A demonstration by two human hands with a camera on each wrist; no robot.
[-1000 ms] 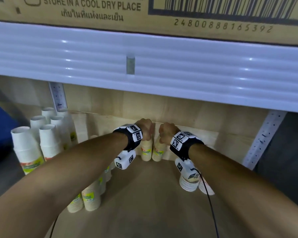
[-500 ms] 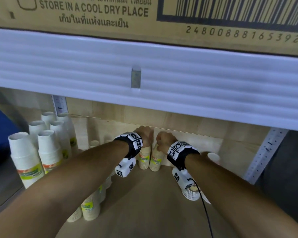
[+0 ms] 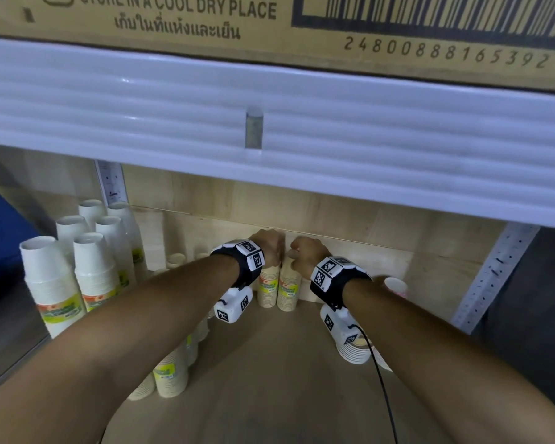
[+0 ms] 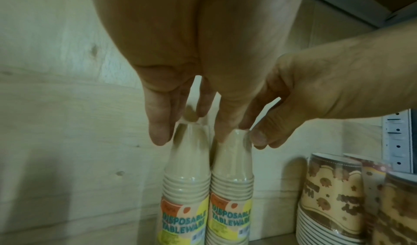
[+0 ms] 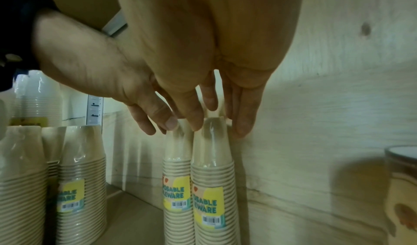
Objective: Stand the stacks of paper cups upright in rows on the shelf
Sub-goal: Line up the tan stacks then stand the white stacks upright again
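Note:
Two wrapped stacks of beige paper cups stand upright side by side against the back wall of the shelf: the left stack [image 3: 267, 290] [image 4: 187, 168] and the right stack [image 3: 288, 291] [image 5: 212, 159]. My left hand [image 3: 271, 248] [image 4: 190, 127] comes down from above, and its fingertips and thumb pinch the top of the left stack. My right hand [image 3: 305, 254] [image 5: 217, 124] pinches the top of the right stack the same way. The two hands almost touch. Both stacks rest on the wooden shelf board [image 3: 269, 379].
Tall white cup stacks [image 3: 103, 267] stand at the left, and a row of beige stacks [image 3: 170, 376] runs under my left arm. Patterned cup stacks [image 3: 354, 350] [image 4: 331, 195] sit at the right. The upper shelf's white rail [image 3: 269, 123] hangs low overhead with a cardboard box [image 3: 173, 14] on it.
Both hands stay on the tops of the two beige stacks at the back wall. Only the head view has shifted slightly.

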